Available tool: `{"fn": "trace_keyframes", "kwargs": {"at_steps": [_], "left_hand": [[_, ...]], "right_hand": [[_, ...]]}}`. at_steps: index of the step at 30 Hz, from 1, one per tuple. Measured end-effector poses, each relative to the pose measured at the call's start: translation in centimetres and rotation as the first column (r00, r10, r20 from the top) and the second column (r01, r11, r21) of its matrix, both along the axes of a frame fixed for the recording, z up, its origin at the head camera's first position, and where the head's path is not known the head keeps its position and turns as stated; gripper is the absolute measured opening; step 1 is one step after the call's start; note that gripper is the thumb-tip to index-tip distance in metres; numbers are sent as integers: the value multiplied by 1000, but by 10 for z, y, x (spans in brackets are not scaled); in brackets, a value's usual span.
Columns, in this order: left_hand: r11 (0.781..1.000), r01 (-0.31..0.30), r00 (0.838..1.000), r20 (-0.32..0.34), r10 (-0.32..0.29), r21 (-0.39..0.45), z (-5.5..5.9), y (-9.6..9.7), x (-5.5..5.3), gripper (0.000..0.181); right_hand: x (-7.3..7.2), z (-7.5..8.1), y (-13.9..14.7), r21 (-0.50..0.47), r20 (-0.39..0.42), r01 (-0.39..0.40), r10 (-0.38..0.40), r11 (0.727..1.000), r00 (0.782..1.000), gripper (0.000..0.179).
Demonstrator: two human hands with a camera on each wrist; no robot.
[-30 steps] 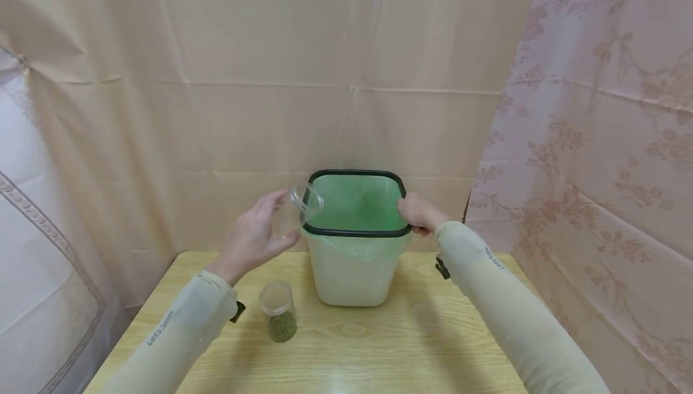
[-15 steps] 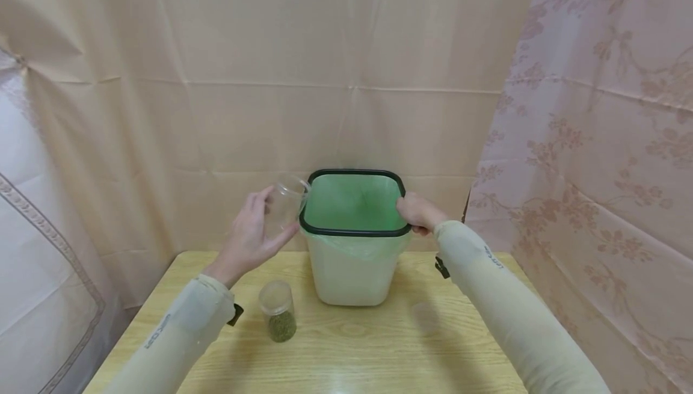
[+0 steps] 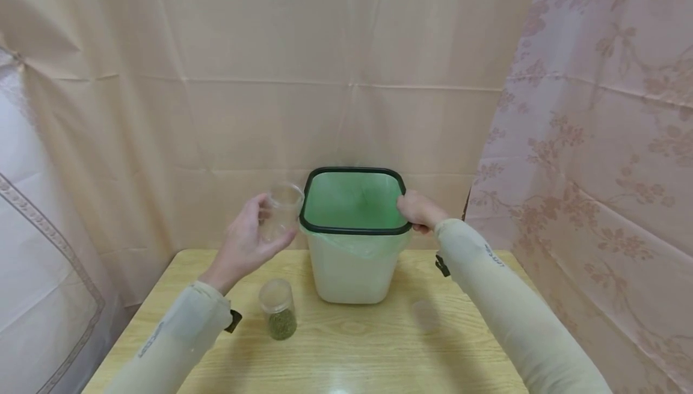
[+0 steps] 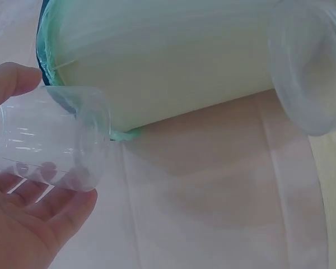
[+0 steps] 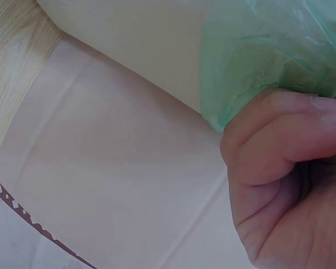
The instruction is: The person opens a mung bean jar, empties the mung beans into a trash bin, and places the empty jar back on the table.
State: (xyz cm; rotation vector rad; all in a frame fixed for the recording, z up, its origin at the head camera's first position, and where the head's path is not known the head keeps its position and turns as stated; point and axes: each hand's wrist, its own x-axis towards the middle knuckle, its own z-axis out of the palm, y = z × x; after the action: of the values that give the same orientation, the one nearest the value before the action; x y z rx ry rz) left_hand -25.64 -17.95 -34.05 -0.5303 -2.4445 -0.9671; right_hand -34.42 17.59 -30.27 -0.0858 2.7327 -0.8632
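Observation:
My left hand [image 3: 240,246] grips a clear plastic jar [image 3: 283,210], its mouth up, just left of the bin's rim. In the left wrist view the jar [image 4: 50,134] looks empty, with the thumb on one side and the fingers round the other. The pale waste bin [image 3: 352,270] stands upright, lined with a green bag [image 3: 354,201] under a black rim ring [image 3: 354,231]. My right hand [image 3: 421,210] holds the bin's right rim, fingers curled over the bag's edge; the right wrist view shows this hand [image 5: 285,168] against the bag.
A second clear jar [image 3: 278,313], with green dried flakes in its lower part, stands on the wooden table [image 3: 346,352] below my left wrist. Right of the bin lies a faint translucent disc [image 3: 426,316]. A beige curtain [image 3: 260,81] hangs right behind the table.
The jar in my left hand has turned from tilted over the bin's left rim to nearly upright and has moved left, off the rim. The right hand keeps its grip.

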Motion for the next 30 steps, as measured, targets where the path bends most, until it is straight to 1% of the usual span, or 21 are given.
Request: {"fn": "trace_keyframes", "kwargs": {"at_steps": [4, 7, 10, 12, 17, 22, 24, 28, 30], "left_hand": [[1000, 3, 1000, 26, -3, -5, -4, -1, -1, 83], [999, 29, 994, 102, -33, 39, -6, -4, -3, 81], [994, 47, 981, 183, -64, 96, -9, -9, -7, 81], [993, 49, 975, 210, -71, 109, -11, -12, -10, 80], [996, 25, 970, 237, -45, 88, -16, -20, -14, 78], [995, 3, 955, 295, -34, 104, -23, -27, -14, 79], [995, -7, 950, 311, -24, 97, -26, -30, -15, 81], [996, -26, 943, 332, -3, 81, -34, -37, -21, 84], [996, -35, 937, 350, 2, 87, -39, -42, -26, 85]], "right_hand": [[0, 1, 0, -3, 0, 1, -1, 1000, 1000, 38], [1, 0, -1, 6, -4, 1, -1, 1000, 1000, 37], [1, 1, -1, 12, -6, 9, -9, 1000, 1000, 36], [1, 1, -1, 14, -6, 14, -14, 1000, 1000, 36], [1, 0, -1, 22, -11, 7, -6, 1000, 1000, 36], [0, -2, -3, 14, -10, -10, 10, 1000, 1000, 36], [0, -2, -3, 9, -10, -9, 9, 1000, 1000, 37], [1, -2, -2, 8, -14, -2, 2, 1000, 1000, 37], [2, -1, -1, 6, -13, 1, 0, 1000, 1000, 37]]}}
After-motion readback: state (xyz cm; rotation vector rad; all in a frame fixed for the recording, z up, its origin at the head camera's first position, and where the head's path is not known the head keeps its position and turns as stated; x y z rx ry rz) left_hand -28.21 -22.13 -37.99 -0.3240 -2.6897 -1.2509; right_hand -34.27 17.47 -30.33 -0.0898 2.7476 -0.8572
